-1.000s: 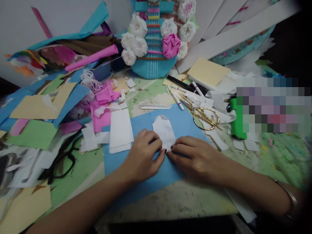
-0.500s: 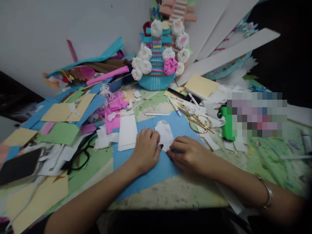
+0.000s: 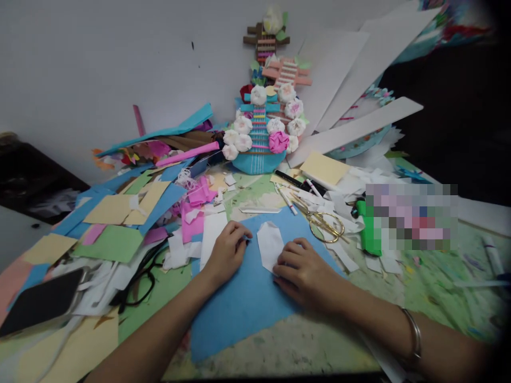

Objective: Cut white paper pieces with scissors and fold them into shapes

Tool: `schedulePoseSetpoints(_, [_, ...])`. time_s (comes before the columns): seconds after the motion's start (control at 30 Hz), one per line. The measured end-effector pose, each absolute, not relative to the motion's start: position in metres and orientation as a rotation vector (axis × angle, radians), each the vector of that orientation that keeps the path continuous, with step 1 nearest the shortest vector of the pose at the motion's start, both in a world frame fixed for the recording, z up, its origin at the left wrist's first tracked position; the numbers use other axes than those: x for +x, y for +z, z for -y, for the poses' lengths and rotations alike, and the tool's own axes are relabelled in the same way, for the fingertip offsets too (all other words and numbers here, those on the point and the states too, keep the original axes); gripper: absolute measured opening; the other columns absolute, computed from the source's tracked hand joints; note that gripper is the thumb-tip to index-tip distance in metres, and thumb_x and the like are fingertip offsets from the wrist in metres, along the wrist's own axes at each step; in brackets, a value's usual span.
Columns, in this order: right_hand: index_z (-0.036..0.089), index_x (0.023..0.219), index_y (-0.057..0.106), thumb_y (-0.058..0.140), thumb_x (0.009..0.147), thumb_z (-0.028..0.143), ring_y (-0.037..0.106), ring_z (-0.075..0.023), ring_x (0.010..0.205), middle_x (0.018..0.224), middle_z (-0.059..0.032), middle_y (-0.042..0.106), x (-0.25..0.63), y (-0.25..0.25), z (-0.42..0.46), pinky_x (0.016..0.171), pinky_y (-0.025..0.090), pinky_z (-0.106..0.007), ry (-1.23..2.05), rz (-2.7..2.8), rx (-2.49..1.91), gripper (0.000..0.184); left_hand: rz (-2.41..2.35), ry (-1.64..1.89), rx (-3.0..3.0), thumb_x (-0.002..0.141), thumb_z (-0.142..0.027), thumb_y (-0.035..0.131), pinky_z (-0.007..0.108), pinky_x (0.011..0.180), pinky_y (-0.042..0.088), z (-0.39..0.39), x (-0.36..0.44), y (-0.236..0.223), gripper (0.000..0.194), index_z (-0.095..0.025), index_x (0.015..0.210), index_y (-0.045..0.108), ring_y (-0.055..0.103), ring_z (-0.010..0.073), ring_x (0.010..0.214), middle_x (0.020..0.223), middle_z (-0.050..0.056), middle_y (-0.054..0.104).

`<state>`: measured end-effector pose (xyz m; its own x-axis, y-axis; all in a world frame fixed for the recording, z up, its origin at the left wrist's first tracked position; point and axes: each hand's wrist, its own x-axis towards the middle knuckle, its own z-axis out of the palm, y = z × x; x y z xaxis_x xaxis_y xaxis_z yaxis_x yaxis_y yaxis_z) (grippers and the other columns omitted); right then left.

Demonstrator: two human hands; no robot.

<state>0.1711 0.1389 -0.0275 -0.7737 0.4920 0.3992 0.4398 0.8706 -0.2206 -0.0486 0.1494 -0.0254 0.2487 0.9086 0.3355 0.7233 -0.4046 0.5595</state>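
Observation:
A small white paper piece (image 3: 270, 246) with trimmed corners lies on a blue sheet (image 3: 235, 308). At its lower right edge the curled fingers of my right hand (image 3: 307, 274) grip it, with the fingertips partly hidden. My left hand (image 3: 228, 251) is apart from that piece, over the left side of the blue sheet. Its fingers are bent and drawn together near the thumb; whether anything is between them is hidden. Partly behind my left hand lies a white paper stack (image 3: 213, 234).
Gold-handled scissors (image 3: 326, 227) and pens (image 3: 288, 200) lie beyond my right hand, near a green object (image 3: 369, 227). Eyeglasses (image 3: 139, 287) and a phone (image 3: 43, 300) are on the left among paper scraps. A flower-decorated blue paper instrument (image 3: 259, 159) stands at the back.
My left hand has moved left, away from the small white paper piece, uncovering more of it. My right hand stays at its lower edge. The view has tilted upward.

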Motion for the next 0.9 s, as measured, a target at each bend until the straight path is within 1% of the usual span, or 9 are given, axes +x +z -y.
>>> schedulePoseSetpoints(0.13, [0.015, 0.072, 0.063, 0.054, 0.084, 0.011, 0.047, -0.0191, 0.075, 0.07, -0.0053, 0.06, 0.164, -0.034, -0.139, 0.075, 0.032, -0.038, 0.044, 2.586, -0.679, 0.015, -1.44, 0.907, 2.269, 0.079, 0.0, 0.048, 0.032, 0.073, 0.05, -0.152, -0.052, -0.028, 0.022, -0.017, 0.087, 0.06, 0.057, 0.0165, 0.081, 0.09, 0.005, 0.057])
schedulePoseSetpoints(0.27, [0.013, 0.072, 0.063, 0.053, 0.084, 0.009, 0.049, -0.0193, 0.074, 0.068, -0.0064, 0.06, 0.162, -0.035, -0.141, 0.07, 0.035, -0.036, 0.068, 2.489, -0.638, 0.017, -1.396, 0.918, 2.318, 0.078, -0.003, 0.052, 0.04, 0.086, 0.049, -0.153, -0.051, -0.033, 0.021, -0.017, 0.093, 0.058, 0.058, 0.0214, 0.098, 0.1, 0.008, 0.063])
schedulePoseSetpoints(0.33, [0.013, 0.077, 0.065, 0.054, 0.084, 0.01, 0.052, -0.0185, 0.074, 0.072, -0.0068, 0.062, 0.164, -0.031, -0.144, 0.068, 0.038, -0.034, 0.27, 2.344, -0.642, 0.014, -1.393, 0.935, 2.299, 0.077, -0.005, 0.056, 0.043, 0.089, 0.049, -0.153, -0.051, -0.035, 0.027, -0.017, 0.101, 0.055, 0.058, 0.023, 0.102, 0.106, 0.01, 0.063])
schedulePoseSetpoints(0.43, [0.014, 0.082, 0.066, 0.056, 0.083, 0.012, 0.057, -0.0156, 0.072, 0.076, -0.0061, 0.064, 0.17, -0.024, -0.15, 0.065, 0.044, -0.029, 0.757, 2.059, -0.716, 0.01, -1.381, 0.975, 2.234, 0.075, -0.009, 0.063, 0.042, 0.089, 0.049, -0.153, -0.051, -0.036, 0.036, -0.019, 0.109, 0.055, 0.058, 0.0231, 0.104, 0.109, 0.009, 0.064])
schedulePoseSetpoints(0.53, [0.017, 0.077, 0.067, 0.06, 0.079, 0.015, 0.058, -0.0141, 0.068, 0.073, -0.0041, 0.064, 0.177, -0.021, -0.157, 0.06, 0.044, -0.026, 1.086, 1.834, -0.798, 0.008, -1.325, 1.103, 2.235, 0.077, -0.011, 0.065, 0.041, 0.091, 0.048, -0.153, -0.05, -0.035, 0.027, -0.02, 0.102, 0.06, 0.058, 0.0219, 0.104, 0.103, 0.007, 0.067])
schedulePoseSetpoints(0.7, [0.019, 0.074, 0.07, 0.066, 0.075, 0.02, 0.055, -0.0113, 0.062, 0.073, -0.0021, 0.063, 0.187, -0.022, -0.166, 0.055, 0.044, -0.024, 1.272, 1.735, -0.748, 0.003, -1.186, 1.249, 2.366, 0.08, -0.012, 0.063, 0.037, 0.083, 0.049, -0.151, -0.047, -0.033, 0.009, -0.019, 0.085, 0.066, 0.061, 0.0205, 0.091, 0.08, 0.004, 0.069])
schedulePoseSetpoints(0.77, [0.018, 0.074, 0.07, 0.068, 0.075, 0.022, 0.05, -0.0074, 0.051, 0.074, -0.0016, 0.063, 0.191, -0.021, -0.169, 0.043, 0.038, -0.021, 1.306, 1.716, -0.79, 0.004, -1.144, 1.241, 2.373, 0.08, -0.011, 0.061, 0.036, 0.08, 0.049, -0.15, -0.046, -0.032, 0.009, -0.018, 0.082, 0.065, 0.061, 0.0192, 0.087, 0.08, 0.004, 0.067])
schedulePoseSetpoints(0.83, [0.018, 0.075, 0.07, 0.067, 0.077, 0.024, 0.046, -0.0042, 0.042, 0.077, -0.0013, 0.063, 0.194, -0.02, -0.171, 0.037, 0.034, -0.019, 1.354, 1.673, -0.844, 0.007, -1.142, 1.25, 2.365, 0.079, -0.008, 0.059, 0.034, 0.079, 0.049, -0.148, -0.045, -0.031, 0.011, -0.017, 0.083, 0.064, 0.062, 0.0176, 0.084, 0.081, 0.004, 0.067])
schedulePoseSetpoints(0.9, [0.019, 0.085, 0.07, 0.065, 0.079, 0.026, 0.052, -0.0049, 0.045, 0.086, -0.0027, 0.064, 0.196, -0.02, -0.172, 0.04, 0.042, -0.02, 1.425, 1.654, -0.847, 0.01, -1.194, 1.281, 2.396, 0.078, -0.007, 0.057, 0.033, 0.077, 0.049, -0.145, -0.045, -0.031, 0.013, -0.016, 0.085, 0.063, 0.062, 0.0167, 0.08, 0.08, 0.004, 0.067])
